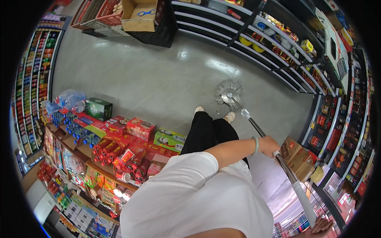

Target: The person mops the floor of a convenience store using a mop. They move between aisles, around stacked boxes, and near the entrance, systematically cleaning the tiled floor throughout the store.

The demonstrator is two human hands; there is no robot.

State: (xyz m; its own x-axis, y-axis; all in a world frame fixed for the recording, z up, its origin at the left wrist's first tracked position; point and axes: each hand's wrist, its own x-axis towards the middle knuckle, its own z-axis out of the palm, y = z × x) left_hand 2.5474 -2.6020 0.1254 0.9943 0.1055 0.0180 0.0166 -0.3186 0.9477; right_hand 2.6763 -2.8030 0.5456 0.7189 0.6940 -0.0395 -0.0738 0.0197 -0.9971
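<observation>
A mop (229,95) with a round metal disc and grey strings rests on the grey floor, just ahead of the person's shoes. Its metal-and-white handle (257,128) slants down to the lower right of the picture. My left hand (270,146), with a pale bangle at the wrist, is closed around the middle of the handle. Near the handle's upper end, at the lower right edge, my right hand (322,225) grips the white part, partly cut off by the rim. A small light-coloured scrap (218,111) lies between the mop and the shoes.
Shop shelving (208,28) runs along the top and right. Goods in red boxes (140,128), a green carton (98,108) and bottles (86,136) cover a display at left. An open cardboard box (139,25) and crates (102,22) stand at the top; cartons (297,157) stand at right.
</observation>
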